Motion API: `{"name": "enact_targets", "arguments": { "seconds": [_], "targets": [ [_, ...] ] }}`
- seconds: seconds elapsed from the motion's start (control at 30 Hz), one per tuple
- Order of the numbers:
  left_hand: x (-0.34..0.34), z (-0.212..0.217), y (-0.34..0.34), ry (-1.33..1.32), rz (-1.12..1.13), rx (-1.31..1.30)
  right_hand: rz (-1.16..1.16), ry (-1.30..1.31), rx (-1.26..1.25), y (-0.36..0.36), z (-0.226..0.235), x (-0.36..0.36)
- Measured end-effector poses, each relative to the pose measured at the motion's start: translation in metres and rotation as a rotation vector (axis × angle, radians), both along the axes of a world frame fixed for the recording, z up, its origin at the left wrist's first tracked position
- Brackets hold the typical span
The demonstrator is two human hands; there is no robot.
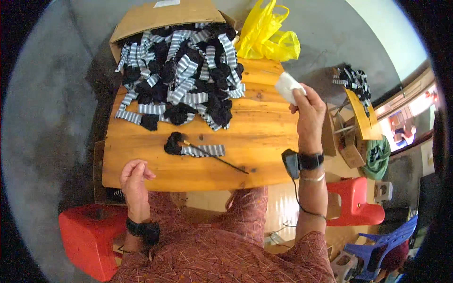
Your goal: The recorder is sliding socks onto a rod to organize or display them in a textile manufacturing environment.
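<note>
**White wad held up at the counter's right edge**

The right hand [309,111] is raised over the right edge of the wooden counter [264,137], its grip pinching a small white wad [288,87] between thumb and fingertips. The wad sits above the far right corner of the counter, just below a yellow bag [269,35] that lies past the far edge. A black band with a small black device [291,163] wraps the right wrist, and a thin cord hangs from it along the forearm.

The left hand [134,177] rests at the near left corner of the counter, fingers curled loosely together and pressed toward the thumb; it holds nothing that can be seen. A black band circles that wrist too.

Between the two hands, near the middle of the counter, lies one striped sock [196,148] with a black toe, a thin dark stick [222,160] lying across it and pointing toward the near edge. A big pile of socks [181,75], black and grey-striped, covers the far left part of the counter and spills out of a cardboard box [160,19] at the far edge.

A red stool [87,236] stands below the near left corner, and another red stool [354,203] stands off the right edge.
</note>
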State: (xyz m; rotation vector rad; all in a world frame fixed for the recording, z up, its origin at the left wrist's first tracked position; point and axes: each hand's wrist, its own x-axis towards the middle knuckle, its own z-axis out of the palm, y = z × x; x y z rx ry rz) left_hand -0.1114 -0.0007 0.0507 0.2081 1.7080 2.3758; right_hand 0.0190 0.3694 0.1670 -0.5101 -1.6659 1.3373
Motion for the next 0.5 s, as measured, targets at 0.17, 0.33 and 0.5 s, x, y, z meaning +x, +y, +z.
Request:
{"name": "enact_targets", "arguments": {
  "seconds": [0.17,0.33,0.5],
  "targets": [
    [-0.020,-0.014,0.011,0.010,0.058,-0.117,-0.031,-0.015,-0.225,0.105,-0.033,-0.039],
    [-0.052,-0.052,0.006,-0.021,0.078,-0.210,-0.117,-0.218,-0.073,0.178,-0.022,-0.099],
    [-0.066,-0.052,0.015,-0.194,0.253,-0.178,-0.133,-0.191,-0.046,0.265,-0.024,-0.160]
  ]
}}
